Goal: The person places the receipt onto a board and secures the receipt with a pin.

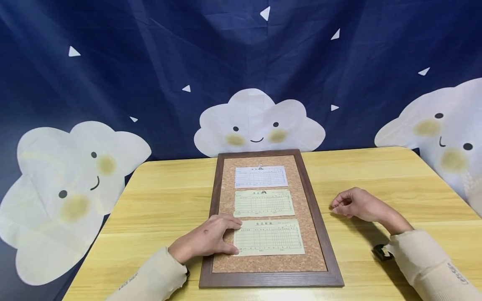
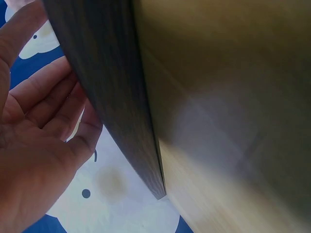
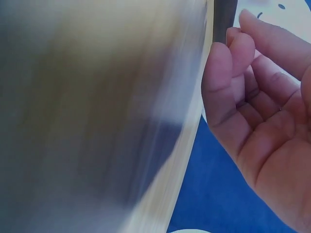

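Note:
Three printed form slips lie in a column on a cork board with a brown wooden frame. My left hand reaches over the frame's left side, its thumb and fingertips resting on the left edge of the lowest pale green slip. Above it are another pale green slip and a white slip, each with a small shiny fastener at its top edge. To the right of the board, my right hand is low over the table, fingers bent inward with tips close together; I cannot tell whether they pinch something small.
The board lies on a light wood-grain table, its far end near the table's back edge. Behind hangs a dark blue cloth with smiling white clouds. A dark band is at the right sleeve's cuff.

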### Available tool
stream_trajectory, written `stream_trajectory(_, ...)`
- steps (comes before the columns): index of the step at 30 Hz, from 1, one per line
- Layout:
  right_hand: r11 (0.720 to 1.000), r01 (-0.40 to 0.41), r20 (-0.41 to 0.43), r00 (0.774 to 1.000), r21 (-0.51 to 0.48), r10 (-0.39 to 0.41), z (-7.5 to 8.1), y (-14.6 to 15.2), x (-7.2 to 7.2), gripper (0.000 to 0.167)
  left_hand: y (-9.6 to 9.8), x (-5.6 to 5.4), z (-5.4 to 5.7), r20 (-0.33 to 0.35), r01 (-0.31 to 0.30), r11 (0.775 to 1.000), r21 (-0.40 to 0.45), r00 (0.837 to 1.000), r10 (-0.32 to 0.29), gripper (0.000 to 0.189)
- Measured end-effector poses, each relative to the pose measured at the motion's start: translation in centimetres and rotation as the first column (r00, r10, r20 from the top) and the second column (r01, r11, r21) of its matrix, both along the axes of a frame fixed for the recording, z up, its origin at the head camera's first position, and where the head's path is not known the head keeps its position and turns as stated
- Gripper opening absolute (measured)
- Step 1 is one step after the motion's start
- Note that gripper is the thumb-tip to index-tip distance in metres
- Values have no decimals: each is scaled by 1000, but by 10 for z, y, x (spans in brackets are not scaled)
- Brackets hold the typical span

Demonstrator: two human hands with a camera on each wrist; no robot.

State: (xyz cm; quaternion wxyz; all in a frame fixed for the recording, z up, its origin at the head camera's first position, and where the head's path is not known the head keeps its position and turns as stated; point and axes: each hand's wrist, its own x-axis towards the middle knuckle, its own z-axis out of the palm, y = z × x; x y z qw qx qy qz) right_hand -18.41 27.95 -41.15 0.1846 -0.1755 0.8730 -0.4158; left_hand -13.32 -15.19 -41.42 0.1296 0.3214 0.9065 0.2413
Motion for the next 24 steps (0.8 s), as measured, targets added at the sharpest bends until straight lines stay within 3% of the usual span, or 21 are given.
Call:
stream_trajectory(8, 1000, 8, -37, 999, 28, -7, 0, -4, 1, 18, 0, 0, -1, 2, -3, 1000, -4, 1000, 3, 54)
stream_trajectory(19, 998, 10, -123, 992, 65, -2, 1, -5, 2, 14, 1, 0, -1, -5, -1, 1000, 0, 1000, 1, 54)
stream_trajectory(24, 998, 43, -115, 993, 47, -38, 2, -7, 2, 13, 1, 0, -1, -4, -2, 1000, -2, 1000, 2, 54)
